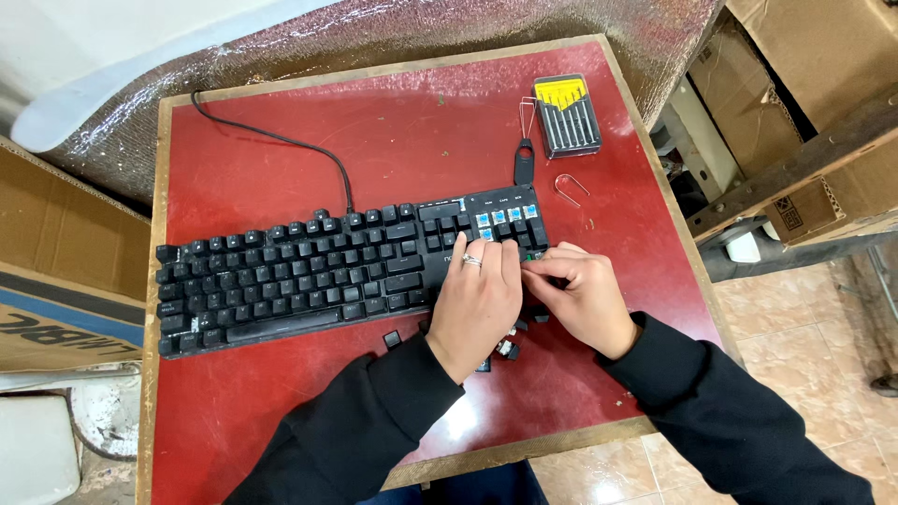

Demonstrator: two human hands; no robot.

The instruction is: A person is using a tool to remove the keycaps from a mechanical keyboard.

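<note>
Loose black keycaps (393, 339) lie on the red surface (281, 402) just below the wrists. Left hand (475, 301) rests flat on the black keyboard (299, 271), fingers pressed together. Right hand (582, 295) beside it, fingers curled, pinching at the keyboard's right end. Beyond: keycap puller (525, 161), screwdriver set (566, 116).

This looks like a makeshift repair corner in a storeroom or small workshop. A worn red counter (281, 112) with a wooden rim stands on a tiled floor (804, 337). Cardboard boxes (56, 271) crowd it at nine and two o'clock, silver foil sheeting (421, 28) lies at twelve, and a screwdriver set (566, 115) sits at one.
</note>
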